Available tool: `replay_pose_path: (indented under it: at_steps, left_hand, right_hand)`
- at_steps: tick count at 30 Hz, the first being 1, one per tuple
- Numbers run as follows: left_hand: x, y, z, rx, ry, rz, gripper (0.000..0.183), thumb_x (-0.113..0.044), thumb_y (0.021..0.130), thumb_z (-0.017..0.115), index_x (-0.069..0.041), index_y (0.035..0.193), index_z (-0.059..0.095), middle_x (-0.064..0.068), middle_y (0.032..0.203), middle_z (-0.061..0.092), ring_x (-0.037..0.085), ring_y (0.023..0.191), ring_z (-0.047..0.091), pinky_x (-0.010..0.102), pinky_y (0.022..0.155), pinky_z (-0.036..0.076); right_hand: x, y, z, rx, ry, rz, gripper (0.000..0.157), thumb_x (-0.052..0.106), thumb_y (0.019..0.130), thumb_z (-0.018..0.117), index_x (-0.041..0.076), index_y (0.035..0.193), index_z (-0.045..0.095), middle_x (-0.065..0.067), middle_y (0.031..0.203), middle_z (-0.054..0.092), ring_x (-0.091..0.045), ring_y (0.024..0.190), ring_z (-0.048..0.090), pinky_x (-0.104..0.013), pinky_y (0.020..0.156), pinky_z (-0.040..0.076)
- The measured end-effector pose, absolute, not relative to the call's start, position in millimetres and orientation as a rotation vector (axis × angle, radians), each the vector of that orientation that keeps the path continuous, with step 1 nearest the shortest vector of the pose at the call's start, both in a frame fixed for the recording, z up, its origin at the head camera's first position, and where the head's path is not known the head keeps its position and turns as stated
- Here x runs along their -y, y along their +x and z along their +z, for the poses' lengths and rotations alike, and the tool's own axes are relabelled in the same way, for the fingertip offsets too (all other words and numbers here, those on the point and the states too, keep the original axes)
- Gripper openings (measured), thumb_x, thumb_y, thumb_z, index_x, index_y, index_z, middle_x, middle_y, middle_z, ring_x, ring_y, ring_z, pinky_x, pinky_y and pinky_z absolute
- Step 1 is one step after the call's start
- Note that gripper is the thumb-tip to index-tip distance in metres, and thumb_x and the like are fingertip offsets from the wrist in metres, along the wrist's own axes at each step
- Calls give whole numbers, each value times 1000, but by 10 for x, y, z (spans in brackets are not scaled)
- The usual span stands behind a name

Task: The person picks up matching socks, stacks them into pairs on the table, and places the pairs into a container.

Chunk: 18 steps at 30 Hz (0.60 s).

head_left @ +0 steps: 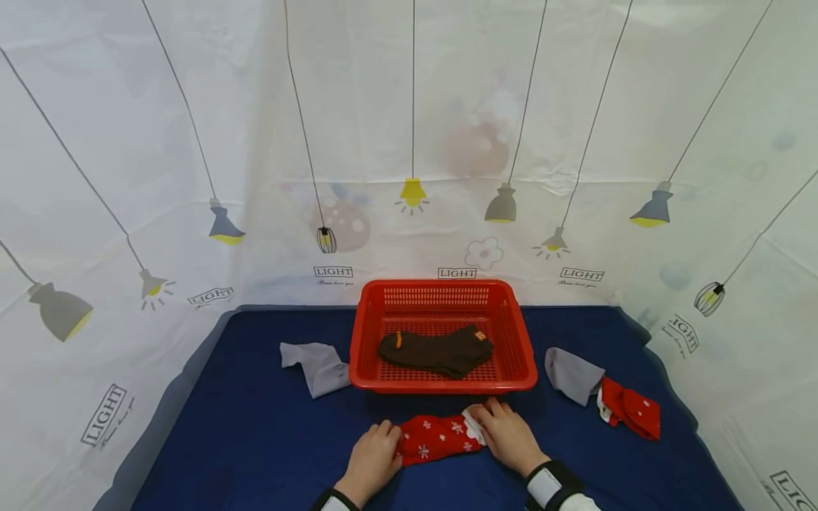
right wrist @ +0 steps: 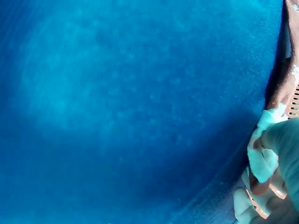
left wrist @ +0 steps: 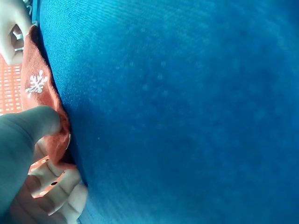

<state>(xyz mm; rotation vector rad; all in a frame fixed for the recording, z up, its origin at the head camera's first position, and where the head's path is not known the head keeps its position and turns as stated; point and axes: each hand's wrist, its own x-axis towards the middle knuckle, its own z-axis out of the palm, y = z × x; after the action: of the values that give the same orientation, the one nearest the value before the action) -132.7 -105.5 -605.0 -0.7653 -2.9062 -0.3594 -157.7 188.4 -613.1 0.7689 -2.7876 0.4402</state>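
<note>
Lying left: gray sock [head_left: 319, 365], just beside red bskt [head_left: 444, 385] w/ dk brown sock [head_left: 434, 353] in it. L hand [head_left: 371, 458] pinches L end of red snowflake sock [head_left: 437, 438], near ctr, in front of bskt; R hand [head_left: 511, 440] pinches its white cuff [head_left: 473, 429]. Right: 2nd gray sock [head_left: 573, 376] touching 2nd red sock [head_left: 634, 411].

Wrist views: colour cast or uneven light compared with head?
Head: fairly even light, cloth navy, snowflake sock red. Left wrist: cloth bright blue, sock orange-ish, right side darker. Right wrist: similar cast, sock's white cuff aqua, cloth darker towards the bottom.
</note>
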Motion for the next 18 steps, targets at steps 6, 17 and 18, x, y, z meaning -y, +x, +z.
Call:
replay_pose_path:
  at_steps: [6,17,18]
  left_hand:
    - [1055,-1320,-6069,2898,-779,-360,22,-11,76,81,-13,81,60,0,76,51,17,63,53,31,56,46]
    - [1161,-1364,-5982,2897,-771,-385,28,-10,76,82,-16,77,55,-2,75,52,18,65,54,32,58,46]
    - [1167,-1376,-5976,2897,-764,-380,28,-10,77,82,-16,77,55,-2,75,51,18,65,54,32,58,46]
  right_hand:
    - [-1873,-1568,-6140,2762,777,387,24,4,82,82,7,97,64,-8,87,54,-28,73,58,-41,62,51]
    - [-1893,-1516,-6082,2783,765,469,24,2,83,81,8,96,62,-4,85,52,-23,71,56,-37,65,50]
    - [-1892,-1507,-6076,2793,753,474,23,3,84,81,8,95,62,-4,85,52,-23,71,56,-37,65,50]
